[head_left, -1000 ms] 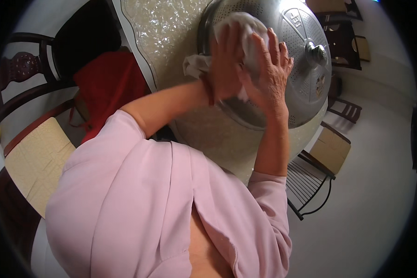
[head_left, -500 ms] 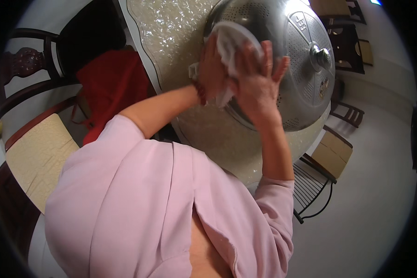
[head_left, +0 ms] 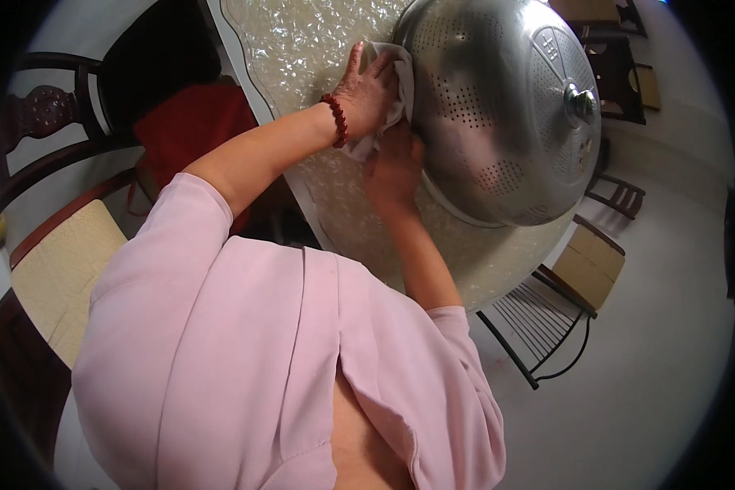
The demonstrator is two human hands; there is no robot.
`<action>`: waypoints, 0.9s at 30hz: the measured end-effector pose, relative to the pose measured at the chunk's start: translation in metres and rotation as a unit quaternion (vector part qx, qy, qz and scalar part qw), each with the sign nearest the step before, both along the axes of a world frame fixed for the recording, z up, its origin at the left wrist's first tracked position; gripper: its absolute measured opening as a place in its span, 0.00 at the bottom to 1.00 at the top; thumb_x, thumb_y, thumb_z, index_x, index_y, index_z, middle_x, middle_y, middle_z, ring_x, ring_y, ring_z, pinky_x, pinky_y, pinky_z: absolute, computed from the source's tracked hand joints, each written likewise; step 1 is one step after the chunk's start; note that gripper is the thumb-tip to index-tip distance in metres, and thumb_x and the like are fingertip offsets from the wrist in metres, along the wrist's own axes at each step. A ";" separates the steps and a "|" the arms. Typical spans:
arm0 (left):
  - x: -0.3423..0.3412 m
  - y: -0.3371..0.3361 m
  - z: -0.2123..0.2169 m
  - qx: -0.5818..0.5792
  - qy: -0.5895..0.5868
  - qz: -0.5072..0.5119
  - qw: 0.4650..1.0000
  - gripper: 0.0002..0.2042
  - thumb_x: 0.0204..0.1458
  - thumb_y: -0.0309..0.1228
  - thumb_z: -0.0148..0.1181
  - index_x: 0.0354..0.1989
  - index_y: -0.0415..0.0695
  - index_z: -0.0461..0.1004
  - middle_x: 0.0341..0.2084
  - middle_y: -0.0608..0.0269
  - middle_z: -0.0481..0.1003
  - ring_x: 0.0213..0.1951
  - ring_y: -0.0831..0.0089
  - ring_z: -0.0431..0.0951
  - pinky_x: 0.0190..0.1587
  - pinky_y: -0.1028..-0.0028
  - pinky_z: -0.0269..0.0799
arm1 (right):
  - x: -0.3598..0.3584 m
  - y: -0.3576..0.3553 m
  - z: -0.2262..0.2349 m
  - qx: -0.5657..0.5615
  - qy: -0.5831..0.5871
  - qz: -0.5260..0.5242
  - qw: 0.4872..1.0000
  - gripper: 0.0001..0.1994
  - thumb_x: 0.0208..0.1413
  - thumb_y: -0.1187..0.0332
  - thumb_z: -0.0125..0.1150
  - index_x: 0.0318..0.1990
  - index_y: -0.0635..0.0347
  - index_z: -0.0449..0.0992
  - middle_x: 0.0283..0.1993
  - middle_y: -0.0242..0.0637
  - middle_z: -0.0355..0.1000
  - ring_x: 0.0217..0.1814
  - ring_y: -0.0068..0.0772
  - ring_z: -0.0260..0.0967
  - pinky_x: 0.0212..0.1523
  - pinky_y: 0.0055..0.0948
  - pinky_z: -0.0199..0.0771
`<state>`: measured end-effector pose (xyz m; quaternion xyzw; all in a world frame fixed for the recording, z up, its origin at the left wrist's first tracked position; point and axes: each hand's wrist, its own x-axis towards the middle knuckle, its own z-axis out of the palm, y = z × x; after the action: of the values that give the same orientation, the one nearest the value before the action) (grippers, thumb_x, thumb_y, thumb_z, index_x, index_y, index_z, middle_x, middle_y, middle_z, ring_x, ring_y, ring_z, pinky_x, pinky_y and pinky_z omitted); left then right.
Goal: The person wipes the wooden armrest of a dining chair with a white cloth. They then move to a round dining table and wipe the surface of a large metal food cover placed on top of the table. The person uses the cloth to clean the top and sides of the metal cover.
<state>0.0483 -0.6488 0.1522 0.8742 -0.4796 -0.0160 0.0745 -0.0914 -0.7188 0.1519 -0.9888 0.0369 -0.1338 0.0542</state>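
A white cloth [head_left: 406, 80] is bunched beside the near left rim of a large silver dome cover [head_left: 474, 122], which has patches of small holes and a knob [head_left: 580, 104]. My left hand [head_left: 369, 94], wearing a red bead bracelet [head_left: 335, 118], is closed over the cloth with its fingers pressed into it. Just below, my right hand [head_left: 396, 173] is in shadow at the cloth's lower edge, closed on it; its fingertips are partly hidden. The cover rests tilted-looking on the table [head_left: 294, 49], and neither hand grips it.
The table's edge runs along my left and curves around to the right. Dark wooden chairs [head_left: 20, 135] stand at the left, one with a red cloth [head_left: 192, 126] on it. A cushioned metal-framed chair [head_left: 588, 265] is at the right, with more chairs beyond.
My right hand has come off the dome's side, down and left to the cloth. The cloth and my left hand have moved onto the table beside the rim; the cover shifted slightly right.
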 end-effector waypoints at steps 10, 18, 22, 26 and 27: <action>-0.038 0.037 -0.002 -0.199 -0.002 -0.173 0.964 0.15 0.42 0.28 0.56 0.39 0.34 0.75 0.43 0.54 0.74 0.53 0.55 0.70 0.59 0.64 0.63 | -0.050 0.015 0.001 0.097 -0.001 -0.024 0.995 0.24 0.41 0.70 0.58 0.49 0.68 0.66 0.52 0.56 0.65 0.52 0.58 0.62 0.52 0.50 0.59; -0.047 0.010 0.019 -0.446 0.147 -0.135 0.872 0.26 0.46 0.26 0.60 0.57 0.37 0.65 0.61 0.47 0.61 0.65 0.52 0.57 0.64 0.63 0.57 | -0.037 0.034 0.006 0.110 -0.026 -0.049 0.992 0.25 0.47 0.63 0.58 0.52 0.68 0.65 0.52 0.58 0.64 0.51 0.61 0.60 0.49 0.53 0.59; -0.056 0.015 -0.001 -0.369 0.141 -0.069 0.916 0.26 0.45 0.25 0.56 0.57 0.34 0.64 0.60 0.46 0.61 0.65 0.55 0.57 0.65 0.63 0.56 | -0.030 0.031 -0.001 0.075 -0.079 -0.067 0.992 0.23 0.44 0.61 0.61 0.47 0.66 0.69 0.46 0.54 0.67 0.47 0.60 0.62 0.45 0.50 0.60; -0.055 0.017 -0.001 -0.332 0.295 -0.034 0.895 0.27 0.45 0.25 0.56 0.57 0.34 0.63 0.62 0.47 0.59 0.66 0.54 0.55 0.65 0.63 0.55 | -0.029 0.024 0.000 0.114 -0.078 -0.077 0.987 0.22 0.42 0.60 0.63 0.45 0.64 0.70 0.43 0.51 0.69 0.44 0.59 0.64 0.45 0.49 0.60; -0.057 0.017 -0.004 -0.367 0.279 -0.059 0.885 0.28 0.45 0.25 0.57 0.58 0.34 0.62 0.63 0.48 0.58 0.66 0.53 0.55 0.65 0.63 0.55 | -0.030 0.022 0.000 0.138 -0.072 -0.075 0.985 0.21 0.41 0.61 0.63 0.43 0.62 0.71 0.42 0.50 0.70 0.44 0.58 0.64 0.44 0.48 0.60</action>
<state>-0.0091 -0.6315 0.1478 0.7136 -0.4614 -0.0864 0.5200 -0.1217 -0.6969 0.1521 -0.9542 0.1247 -0.2016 0.1826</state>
